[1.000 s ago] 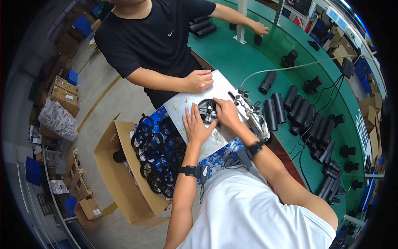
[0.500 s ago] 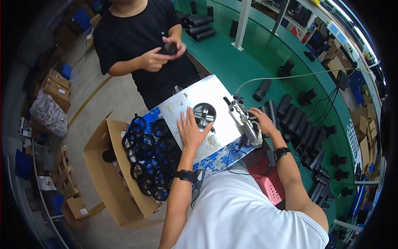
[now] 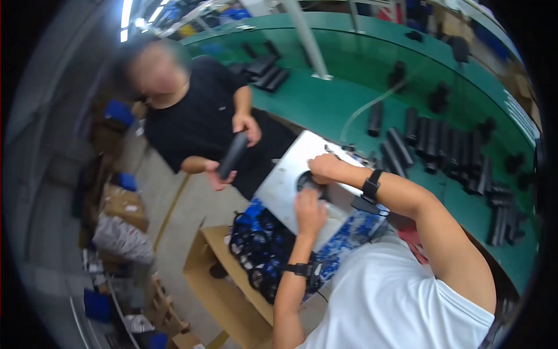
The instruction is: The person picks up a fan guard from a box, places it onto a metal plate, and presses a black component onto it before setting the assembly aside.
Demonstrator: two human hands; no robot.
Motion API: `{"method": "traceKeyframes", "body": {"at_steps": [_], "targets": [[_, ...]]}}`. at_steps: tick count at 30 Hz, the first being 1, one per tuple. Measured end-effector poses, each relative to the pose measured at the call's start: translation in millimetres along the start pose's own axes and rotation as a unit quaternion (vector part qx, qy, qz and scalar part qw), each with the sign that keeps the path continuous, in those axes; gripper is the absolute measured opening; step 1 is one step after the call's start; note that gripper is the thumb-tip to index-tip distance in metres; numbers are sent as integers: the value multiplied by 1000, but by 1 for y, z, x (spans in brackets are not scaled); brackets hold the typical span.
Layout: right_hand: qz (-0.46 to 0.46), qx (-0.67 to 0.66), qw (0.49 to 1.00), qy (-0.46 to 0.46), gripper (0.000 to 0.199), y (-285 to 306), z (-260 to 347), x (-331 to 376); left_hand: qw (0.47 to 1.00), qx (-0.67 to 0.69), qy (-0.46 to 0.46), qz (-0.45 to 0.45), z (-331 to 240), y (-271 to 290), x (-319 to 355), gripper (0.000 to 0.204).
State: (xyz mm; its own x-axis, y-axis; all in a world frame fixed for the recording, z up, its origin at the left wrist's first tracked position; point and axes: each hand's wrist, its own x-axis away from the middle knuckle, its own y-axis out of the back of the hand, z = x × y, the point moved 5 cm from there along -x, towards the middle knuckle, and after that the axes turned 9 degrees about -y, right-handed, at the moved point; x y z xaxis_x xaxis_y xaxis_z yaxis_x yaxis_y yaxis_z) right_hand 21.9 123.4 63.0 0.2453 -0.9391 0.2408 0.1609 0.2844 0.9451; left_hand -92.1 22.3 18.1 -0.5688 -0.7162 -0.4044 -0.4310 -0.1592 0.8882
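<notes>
A black spoked ring (image 3: pixel 306 181) lies on the white metal plate (image 3: pixel 279 185), partly covered by my hands. My left hand (image 3: pixel 310 214) is at its near edge, fingertips touching or just over the rim; motion smears the fingers. Just beyond, my right hand (image 3: pixel 326 168) reaches across the plate with its fingers curled down by the ring's far right side. What those fingers hold, if anything, is hidden. Behind my right forearm, a small metal fixture (image 3: pixel 349 152) shows in part at the plate's far right edge.
Many black spoked rings (image 3: pixel 261 250) are heaped left of the plate, next to an open cardboard box (image 3: pixel 224 279). Across the corner a co-worker in a black shirt (image 3: pixel 200 110) holds a black tube (image 3: pixel 233 155). Rows of black tubes (image 3: pixel 447 145) cover the green bench (image 3: pixel 343 93).
My right hand has left the fixture and come over the ring. My left hand has shifted to the ring's near edge. The view has turned, and the co-worker now holds the tube lengthwise.
</notes>
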Motion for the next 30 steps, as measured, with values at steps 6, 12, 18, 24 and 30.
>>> {"method": "traceKeyframes", "body": {"at_steps": [6, 12, 18, 24, 30], "targets": [[-89, 28, 995, 41, 28, -37, 1, -31, 968, -27, -86, 236, 9, 1, -30, 38], [-169, -51, 984, 20, 31, -29, 7, -33, 987, 53, -133, 77, 18, 4, -22, 19], [-179, -47, 983, 22, 33, -19, 1, -25, 995, 40, -87, 5, 11, 4, -22, 21], [-142, -92, 984, -46, 41, -28, 1, 19, 999, 10, -37, -11, -5, 11, 5, 38], [-156, -348, 921, 86, 23, -27, 5, 117, 962, 43, 190, -192, -19, 63, 107, 32]]}}
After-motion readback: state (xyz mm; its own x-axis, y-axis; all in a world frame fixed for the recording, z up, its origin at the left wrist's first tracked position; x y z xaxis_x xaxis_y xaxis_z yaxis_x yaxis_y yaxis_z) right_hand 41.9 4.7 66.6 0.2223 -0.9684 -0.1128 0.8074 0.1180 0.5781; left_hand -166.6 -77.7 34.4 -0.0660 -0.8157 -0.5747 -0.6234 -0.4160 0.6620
